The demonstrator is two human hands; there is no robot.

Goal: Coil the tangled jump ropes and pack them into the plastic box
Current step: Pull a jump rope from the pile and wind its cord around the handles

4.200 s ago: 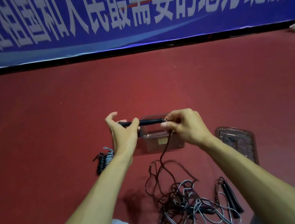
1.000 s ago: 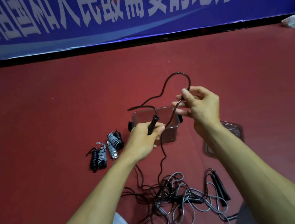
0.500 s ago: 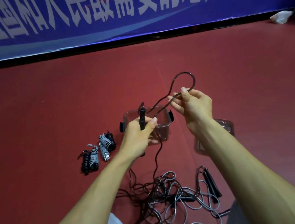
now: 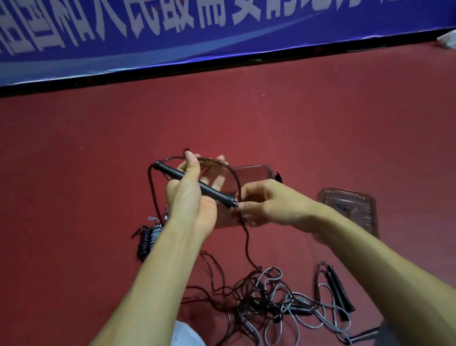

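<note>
Left hand [image 4: 193,204]: wraps thumb and fingers round the black handle [image 4: 215,194], held slanted above the floor
Right hand [image 4: 272,206]: pinches the dark cord [image 4: 247,240] just at the handle's lower tip
Cord: arcs over the left hand, then hangs to the tangled pile [image 4: 271,301] on the red floor [image 4: 48,198]
Plastic box [image 4: 256,173]: behind the hands, clear, partly hidden
Lid [image 4: 352,211]: flat to the box's right
Coiled ropes [image 4: 147,240]: left of the box

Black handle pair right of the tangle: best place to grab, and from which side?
Probably mid-shaft on the black handle pair, from above and the right. They lie flat, side by side on the red floor, so fingers close across the narrow width. The tangled ropes crowd their left; their right shows bare floor.
</note>
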